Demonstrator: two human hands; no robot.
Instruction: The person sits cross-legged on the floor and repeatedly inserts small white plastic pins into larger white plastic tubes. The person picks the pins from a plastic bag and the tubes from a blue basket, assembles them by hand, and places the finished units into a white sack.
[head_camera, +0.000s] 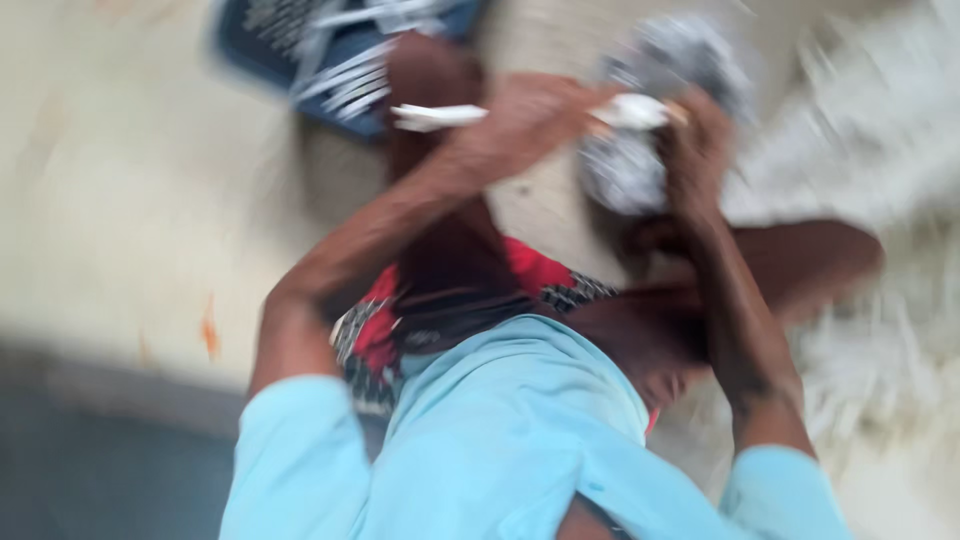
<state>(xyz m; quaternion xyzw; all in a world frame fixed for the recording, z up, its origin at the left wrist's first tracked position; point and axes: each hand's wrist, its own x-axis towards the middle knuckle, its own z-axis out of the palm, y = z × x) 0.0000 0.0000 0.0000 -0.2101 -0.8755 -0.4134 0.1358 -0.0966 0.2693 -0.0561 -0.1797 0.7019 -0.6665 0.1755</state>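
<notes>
The picture is very blurry. A person sits on a pale floor (130, 200) and looks down at their own two hands.

The left hand (525, 115) is closed around a thin white stick (440, 117). The stick pokes out to the left of the fist. I cannot tell what the stick is.

The right hand (695, 150) is closed on a grey and white bundle (625, 170). The bundle looks shiny and crumpled, and it sits between the two hands. Part of it shows above the right hand too. Something small and white (635, 110) sits at the top of the bundle, right where the two hands meet.

The hands are close together, up in front of the person's knees.

Past the left hand, a dark blue basket (255, 45) lies on the floor, with white strips in it. On the right side of the floor is a big heap of white fluffy stuff (890, 300).

The person wears a light blue shirt (500, 440) and a red patterned cloth (535, 270) over the legs.
</notes>
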